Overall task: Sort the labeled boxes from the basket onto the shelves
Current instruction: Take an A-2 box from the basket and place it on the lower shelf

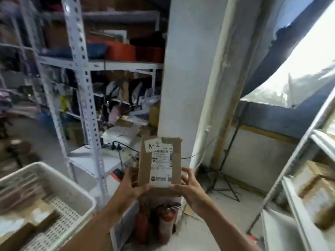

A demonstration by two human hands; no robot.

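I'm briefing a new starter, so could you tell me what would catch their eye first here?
First, the cardboard box with a handwritten A-2 label, held up at centre by the left hand and right hand. Then the white basket at lower left, and two red fire extinguishers on the floor below.

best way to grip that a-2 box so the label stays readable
By its two long side edges near the bottom, one hand from each side, as the left hand and right hand do now. The cardboard box is flat and upright, its A-2 label at top.

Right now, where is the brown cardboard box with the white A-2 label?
In the head view, the brown cardboard box is centre frame, gripped upright by the left hand and right hand, before the white pillar.
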